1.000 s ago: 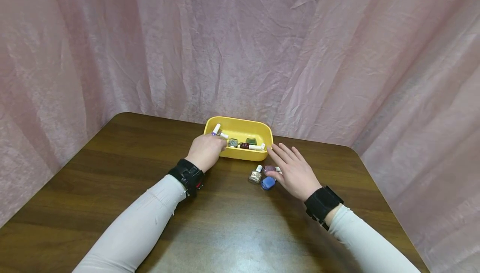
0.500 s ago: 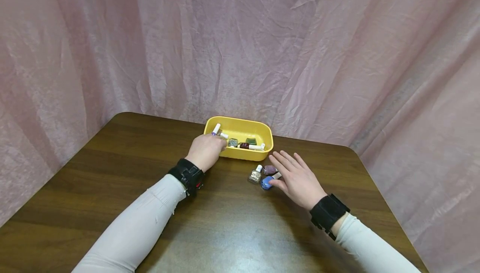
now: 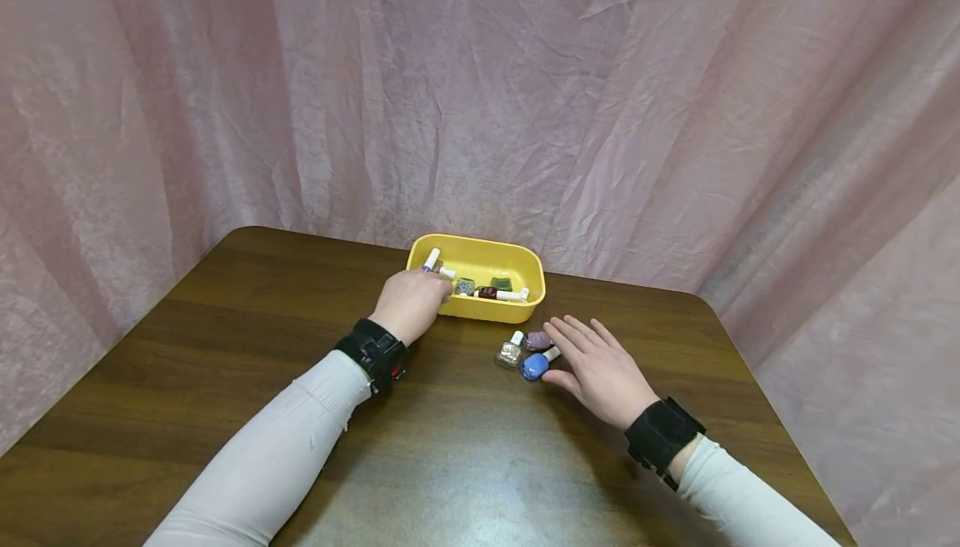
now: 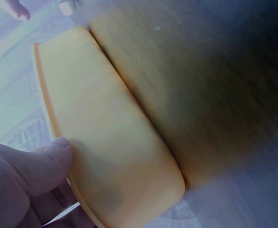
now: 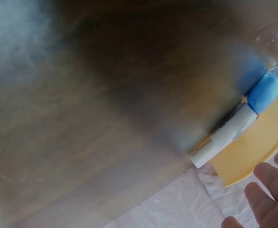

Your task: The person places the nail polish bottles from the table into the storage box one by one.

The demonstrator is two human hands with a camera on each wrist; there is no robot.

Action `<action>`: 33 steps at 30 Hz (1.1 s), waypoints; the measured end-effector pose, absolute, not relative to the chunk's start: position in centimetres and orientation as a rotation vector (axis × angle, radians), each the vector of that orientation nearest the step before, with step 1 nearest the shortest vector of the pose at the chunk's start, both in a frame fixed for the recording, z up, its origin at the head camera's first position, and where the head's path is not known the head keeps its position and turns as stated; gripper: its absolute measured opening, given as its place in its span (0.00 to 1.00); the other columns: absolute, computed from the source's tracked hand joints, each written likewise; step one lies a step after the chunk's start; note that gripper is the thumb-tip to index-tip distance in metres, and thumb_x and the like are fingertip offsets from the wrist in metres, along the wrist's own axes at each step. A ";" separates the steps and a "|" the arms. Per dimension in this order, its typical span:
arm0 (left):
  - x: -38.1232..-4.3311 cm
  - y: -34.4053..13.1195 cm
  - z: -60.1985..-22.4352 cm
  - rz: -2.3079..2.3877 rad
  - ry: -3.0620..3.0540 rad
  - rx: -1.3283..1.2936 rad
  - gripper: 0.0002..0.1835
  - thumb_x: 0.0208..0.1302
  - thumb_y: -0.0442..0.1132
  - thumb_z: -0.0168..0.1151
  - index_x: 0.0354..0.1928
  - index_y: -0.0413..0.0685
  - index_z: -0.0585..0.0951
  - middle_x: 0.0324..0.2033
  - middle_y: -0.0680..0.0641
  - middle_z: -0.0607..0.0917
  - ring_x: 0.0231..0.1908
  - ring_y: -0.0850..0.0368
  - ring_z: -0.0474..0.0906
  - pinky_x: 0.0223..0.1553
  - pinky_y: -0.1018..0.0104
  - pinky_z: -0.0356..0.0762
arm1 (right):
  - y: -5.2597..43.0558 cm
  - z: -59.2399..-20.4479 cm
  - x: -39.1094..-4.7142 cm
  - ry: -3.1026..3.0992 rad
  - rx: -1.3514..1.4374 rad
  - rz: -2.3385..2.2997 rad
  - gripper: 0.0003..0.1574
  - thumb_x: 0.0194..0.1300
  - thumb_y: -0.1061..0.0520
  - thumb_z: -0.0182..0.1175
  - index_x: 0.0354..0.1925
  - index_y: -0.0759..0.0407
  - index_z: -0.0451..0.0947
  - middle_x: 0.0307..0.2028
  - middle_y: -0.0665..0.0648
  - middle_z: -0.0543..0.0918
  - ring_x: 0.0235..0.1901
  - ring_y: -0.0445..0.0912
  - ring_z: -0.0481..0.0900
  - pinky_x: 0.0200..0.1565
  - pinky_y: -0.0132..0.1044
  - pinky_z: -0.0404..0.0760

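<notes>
My left hand (image 3: 412,301) grips the near left rim of a yellow plastic bin (image 3: 487,311); in the left wrist view the thumb (image 4: 58,154) presses its outer wall and the fingers go over the rim. Just right of three nail polish bottles, my right hand (image 3: 600,372) hovers with fingers stretched out, holding nothing. Those bottles are a glittery silver one (image 3: 509,353), a blue one (image 3: 536,366) and a mauve one (image 3: 537,341) whose cap is partly hidden by the fingers. In the right wrist view the blue bottle (image 5: 264,92) lies on its side.
Several nail polish bottles lie in the bin, among them a dark red one (image 3: 487,293), a green one (image 3: 501,283) and a glittery one (image 3: 465,287). The bin stands near the back edge of the brown wooden table (image 3: 420,447). A pink curtain (image 3: 480,97) hangs behind.
My right hand has drawn back toward the right and nearer to me, uncovering more of the blue bottle and its cap. The left hand and the bin keep their place.
</notes>
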State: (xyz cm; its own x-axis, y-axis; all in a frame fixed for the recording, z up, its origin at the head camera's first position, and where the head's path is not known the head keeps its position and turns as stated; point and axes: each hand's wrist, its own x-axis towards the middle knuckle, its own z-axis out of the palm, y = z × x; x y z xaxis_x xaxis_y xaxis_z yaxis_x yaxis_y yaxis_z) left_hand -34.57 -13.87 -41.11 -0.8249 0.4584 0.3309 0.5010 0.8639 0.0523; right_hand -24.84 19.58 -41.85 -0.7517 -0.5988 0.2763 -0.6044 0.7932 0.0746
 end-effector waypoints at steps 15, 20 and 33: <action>-34.5 -13.8 -41.1 -0.196 -2.735 -0.718 0.08 0.74 0.34 0.70 0.44 0.54 0.95 0.39 0.49 0.93 0.38 0.51 0.88 0.41 0.52 0.87 | 20.1 -42.7 -24.7 -2.651 0.968 0.047 0.44 0.67 0.43 0.79 0.71 0.65 0.80 0.65 0.63 0.86 0.69 0.60 0.81 0.76 0.62 0.68; -34.6 -13.8 -41.2 -0.203 -2.739 -0.718 0.07 0.74 0.35 0.71 0.45 0.54 0.95 0.39 0.49 0.94 0.38 0.51 0.88 0.42 0.51 0.87 | 20.0 -42.8 -24.7 -2.659 0.975 0.063 0.40 0.67 0.46 0.80 0.69 0.65 0.82 0.61 0.63 0.88 0.65 0.58 0.84 0.74 0.62 0.71; -34.6 -13.9 -41.2 -0.205 -2.707 -0.725 0.04 0.73 0.38 0.73 0.42 0.53 0.95 0.38 0.49 0.93 0.37 0.51 0.88 0.40 0.52 0.87 | 19.9 -43.1 -25.0 -2.683 0.959 0.030 0.36 0.67 0.49 0.80 0.67 0.63 0.84 0.57 0.59 0.90 0.60 0.54 0.87 0.71 0.61 0.75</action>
